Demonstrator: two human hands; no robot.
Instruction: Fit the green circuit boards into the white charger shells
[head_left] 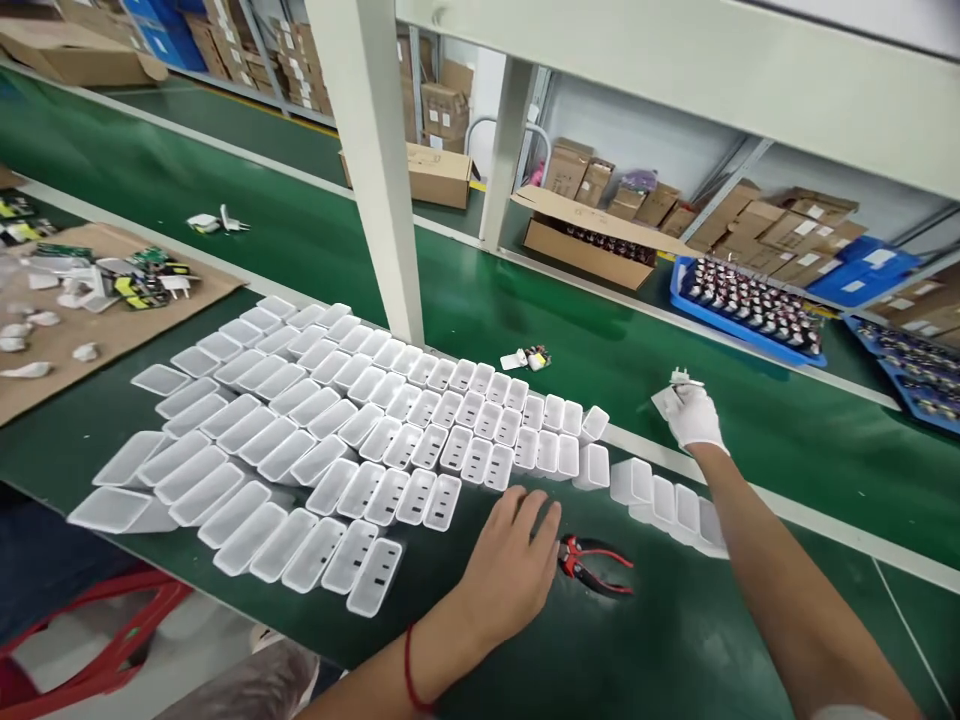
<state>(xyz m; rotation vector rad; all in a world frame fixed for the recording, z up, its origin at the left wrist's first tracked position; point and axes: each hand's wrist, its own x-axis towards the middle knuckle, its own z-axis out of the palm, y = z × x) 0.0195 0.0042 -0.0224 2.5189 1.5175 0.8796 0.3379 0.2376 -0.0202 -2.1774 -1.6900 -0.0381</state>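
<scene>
My bare left hand is over the green table with its fingers apart and nothing in them. Beside it lie red and black pliers, their jaws by my fingers. Just past the fingertips stand rows of open white plastic cases, several with small slots in the bottom. Farther off to the right, my white-gloved right hand is closed on a white charger plug piece over the green conveyor belt. Its metal prongs point up, and my fingers cover part of it.
A white post rises between table and belt. Charger parts with a circuit board lie on the belt. Cardboard with loose parts is at the left. Beyond the belt are a blue tray and an open carton.
</scene>
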